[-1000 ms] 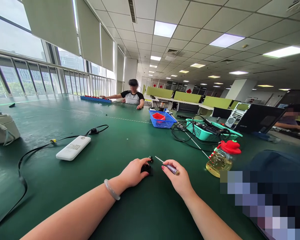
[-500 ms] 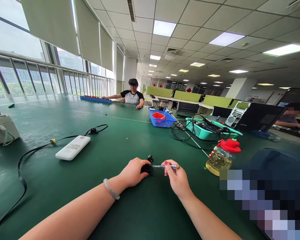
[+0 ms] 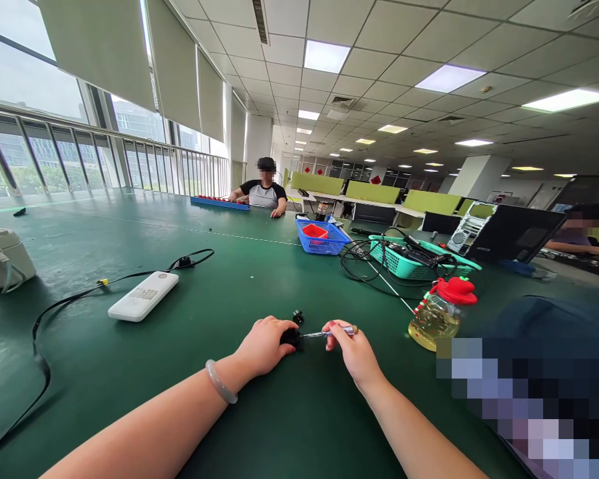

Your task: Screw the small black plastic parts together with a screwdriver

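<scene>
Small, dark and partly covered, the black piece (image 3: 292, 338) lies grasped by the left hand (image 3: 263, 344), the right hand (image 3: 355, 352) pinching a silvery screwdriver (image 3: 315, 334) at its three o'clock edge, green tabletop (image 3: 219, 299) stretching to the white power bank (image 3: 144, 297) near ten and red-lidded jar (image 3: 433, 326) near three.

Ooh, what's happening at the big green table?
Someone is working with both hands. The left hand holds a small black object on the green table. The right hand holds a screwdriver, pointing its tip at that object; it's too small to tell exactly where the tip sits. A little dark piece lies just beyond the left hand. Across the table, another person sits by a long blue tray.
</scene>
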The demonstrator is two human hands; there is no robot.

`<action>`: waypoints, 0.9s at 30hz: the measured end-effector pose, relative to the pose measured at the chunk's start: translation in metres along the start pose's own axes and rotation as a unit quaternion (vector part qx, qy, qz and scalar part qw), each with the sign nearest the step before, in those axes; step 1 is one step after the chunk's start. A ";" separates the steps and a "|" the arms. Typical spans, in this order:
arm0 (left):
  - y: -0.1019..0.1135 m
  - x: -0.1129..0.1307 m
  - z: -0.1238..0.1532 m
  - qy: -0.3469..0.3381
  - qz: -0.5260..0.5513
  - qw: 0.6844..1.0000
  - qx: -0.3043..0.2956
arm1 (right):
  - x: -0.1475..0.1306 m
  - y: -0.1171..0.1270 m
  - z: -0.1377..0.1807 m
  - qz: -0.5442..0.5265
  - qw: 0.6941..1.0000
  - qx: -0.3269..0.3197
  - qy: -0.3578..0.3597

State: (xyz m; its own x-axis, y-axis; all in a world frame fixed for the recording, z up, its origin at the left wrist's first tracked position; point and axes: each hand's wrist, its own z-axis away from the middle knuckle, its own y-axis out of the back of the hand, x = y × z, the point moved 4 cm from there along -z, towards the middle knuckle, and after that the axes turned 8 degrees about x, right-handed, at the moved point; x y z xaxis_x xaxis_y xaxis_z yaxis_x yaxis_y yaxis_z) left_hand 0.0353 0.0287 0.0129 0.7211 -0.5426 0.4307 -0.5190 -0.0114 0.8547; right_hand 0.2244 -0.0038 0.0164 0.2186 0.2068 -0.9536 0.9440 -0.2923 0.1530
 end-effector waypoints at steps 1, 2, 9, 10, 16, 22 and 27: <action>0.000 -0.001 0.000 0.003 -0.001 1.000 0.001 | 0.001 -0.001 -0.001 -0.006 1.000 -0.004 -0.005; -0.001 -0.001 0.000 0.004 -0.001 1.000 0.001 | 0.001 -0.001 0.000 -0.004 1.000 -0.010 -0.005; -0.001 -0.002 -0.002 -0.007 -0.002 1.000 -0.011 | -0.015 -0.003 0.013 0.114 0.989 -0.020 0.091; 0.000 -0.002 -0.002 -0.006 -0.004 1.000 -0.012 | -0.018 -0.002 0.015 0.120 0.987 -0.013 0.102; 0.002 0.001 -0.002 -0.002 -0.013 1.000 -0.022 | -0.024 0.002 0.018 0.110 0.984 -0.015 0.138; 0.000 -0.002 -0.003 -0.010 0.001 1.000 -0.020 | -0.037 -0.005 0.025 0.179 0.957 -0.047 0.223; -0.002 -0.003 -0.003 -0.015 -0.001 1.000 -0.018 | -0.043 -0.010 0.031 0.210 0.936 -0.065 0.275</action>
State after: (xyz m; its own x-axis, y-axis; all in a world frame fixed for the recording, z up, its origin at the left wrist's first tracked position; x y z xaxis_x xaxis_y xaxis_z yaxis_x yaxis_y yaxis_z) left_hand 0.0355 0.0331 0.0105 0.7082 -0.5674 0.4202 -0.4999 0.0173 0.8659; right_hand 0.1980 -0.0392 0.0476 0.6380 0.5590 -0.5296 0.7602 -0.3477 0.5488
